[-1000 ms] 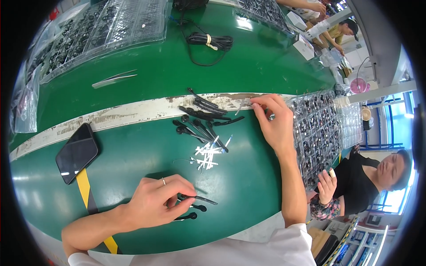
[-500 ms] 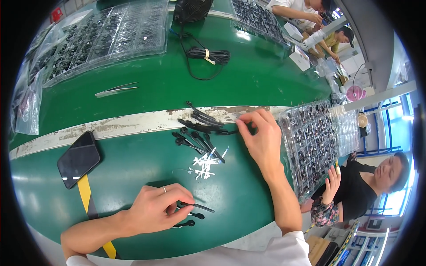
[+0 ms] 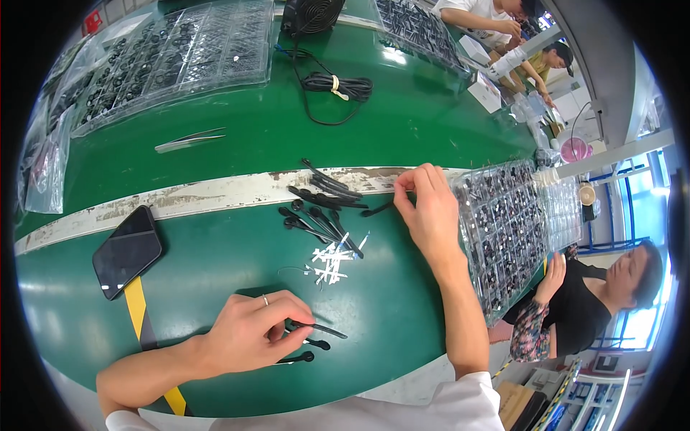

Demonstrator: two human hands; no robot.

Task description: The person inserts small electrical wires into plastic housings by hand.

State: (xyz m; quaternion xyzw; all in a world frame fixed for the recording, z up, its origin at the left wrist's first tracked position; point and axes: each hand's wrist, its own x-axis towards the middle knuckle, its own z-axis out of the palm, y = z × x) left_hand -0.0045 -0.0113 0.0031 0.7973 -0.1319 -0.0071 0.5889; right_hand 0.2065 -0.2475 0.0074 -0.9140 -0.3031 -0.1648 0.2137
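Note:
My left hand (image 3: 262, 327), a ring on one finger, is closed in a pinch on a slim black strip (image 3: 330, 332) near the table's front. Close by its fingertips lie two more black parts with rounded ends (image 3: 307, 356), partly hidden by the hand. My right hand (image 3: 429, 212) pinches a short, dark, slender part (image 3: 377, 210) just right of a pile of curved black strips (image 3: 327, 187). Nearer to me, several black stems with round heads (image 3: 316, 224) lie beside a heap of small white slips (image 3: 330, 262).
A dark phone (image 3: 128, 253) lies at left over yellow-black tape (image 3: 136, 309). Tweezers (image 3: 190, 139), a coiled cable (image 3: 338, 87) and a black fan (image 3: 310, 14) are farther back. Compartment trays stand at back left (image 3: 172, 57) and right (image 3: 503, 230). A co-worker (image 3: 582, 302) is at right.
My right hand has shifted slightly right and away, drawing its slender part clear of the pile. My left hand stays almost still. The co-worker's hand at right has moved up and right.

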